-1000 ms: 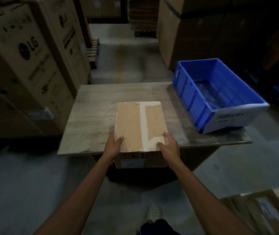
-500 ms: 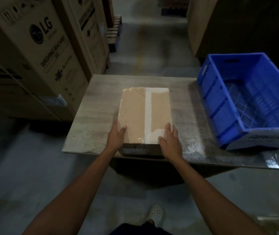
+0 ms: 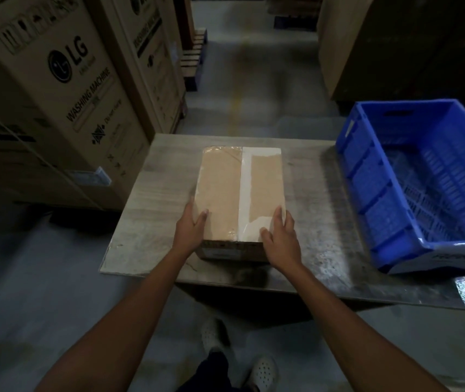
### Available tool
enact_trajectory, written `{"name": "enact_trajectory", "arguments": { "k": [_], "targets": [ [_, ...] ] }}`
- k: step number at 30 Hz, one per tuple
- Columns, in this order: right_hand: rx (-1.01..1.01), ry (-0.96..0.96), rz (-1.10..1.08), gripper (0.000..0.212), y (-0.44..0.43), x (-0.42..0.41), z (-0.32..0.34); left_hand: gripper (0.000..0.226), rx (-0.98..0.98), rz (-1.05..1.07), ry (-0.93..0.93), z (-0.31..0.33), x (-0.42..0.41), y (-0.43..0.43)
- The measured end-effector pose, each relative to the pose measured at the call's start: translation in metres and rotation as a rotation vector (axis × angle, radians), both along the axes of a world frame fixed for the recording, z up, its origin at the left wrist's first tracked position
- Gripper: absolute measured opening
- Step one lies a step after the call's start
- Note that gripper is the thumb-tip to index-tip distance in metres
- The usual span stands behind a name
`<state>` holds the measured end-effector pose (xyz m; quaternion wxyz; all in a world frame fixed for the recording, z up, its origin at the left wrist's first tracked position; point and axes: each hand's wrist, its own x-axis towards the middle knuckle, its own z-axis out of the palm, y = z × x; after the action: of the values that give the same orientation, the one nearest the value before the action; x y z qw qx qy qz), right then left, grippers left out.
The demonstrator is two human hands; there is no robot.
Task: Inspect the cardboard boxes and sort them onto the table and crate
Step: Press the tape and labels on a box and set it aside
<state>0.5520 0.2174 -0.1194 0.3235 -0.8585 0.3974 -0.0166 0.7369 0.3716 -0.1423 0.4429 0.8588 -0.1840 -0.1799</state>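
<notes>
Head view: a cardboard box [image 3: 225, 193] lies flat on the counter [image 3: 155, 222], near its front edge and about midway across, its long side running away from the person. The box is closed, with 1 broad white strip of tape [image 3: 244, 193] down the middle of the top and clear tape glinting at the far corner; a pale label [image 3: 225, 254] shows on the near face, too dim to read. The left grip [image 3: 190, 232] holds the near left corner of the box, thumb laid over the top and fingers down the left side. The right grip [image 3: 280, 241] holds the near right corner, thumb on the top by the white tape and fingers spread along the right upper edge. Both forearms reach in from the bottom of the frame. At the right end of the counter, well apart from the box, stands a blue crate [image 3: 367, 176] with slotted walls and floor and a white label [image 3: 451, 258] on its near end, which overhangs the counter's front edge. To the left of the counter tall cartons [image 3: 64, 94] printed LG WASHING MACHINE stand on the grey floor [image 3: 27, 278]; stacked pallets [image 3: 194, 58] sit further back along the aisle. 2 pale perforated shoes [image 3: 262, 372] show below, between the arms
</notes>
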Motion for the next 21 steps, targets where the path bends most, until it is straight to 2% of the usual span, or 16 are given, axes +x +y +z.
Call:
{"name": "enact_trajectory", "arguments": {
  "k": [5,7,9,12,13,16,18,21],
  "targets": [
    [0.036,-0.004,-0.009,0.072,-0.007,0.026,0.000,0.062,0.060,-0.054,-0.054,0.002,0.028,-0.009],
    [0.039,0.004,-0.006,0.073,-0.009,0.036,0.000,0.059,0.124,-0.097,-0.195,0.005,0.035,-0.014],
    [0.027,0.059,-0.015,0.073,-0.011,0.044,0.001,0.057,0.206,-0.204,-0.442,0.009,0.043,-0.019],
    [-0.252,0.125,0.072,0.071,-0.011,0.058,0.004,0.062,0.279,-0.428,-0.670,0.015,0.051,-0.028],
    [-0.339,0.115,0.135,0.071,-0.012,0.064,0.004,0.064,0.299,-0.496,-0.691,0.017,0.052,-0.032],
    [-0.404,0.151,0.281,0.071,-0.012,0.086,0.000,0.073,0.466,-0.653,-0.653,0.015,0.056,-0.041],
    [-0.457,0.185,0.281,0.071,-0.011,0.093,-0.008,0.082,0.568,-0.697,-0.648,0.011,0.060,-0.045],
    [-0.486,0.193,0.266,0.071,-0.011,0.094,-0.012,0.086,0.575,-0.720,-0.628,0.010,0.065,-0.047]
  ]
}}
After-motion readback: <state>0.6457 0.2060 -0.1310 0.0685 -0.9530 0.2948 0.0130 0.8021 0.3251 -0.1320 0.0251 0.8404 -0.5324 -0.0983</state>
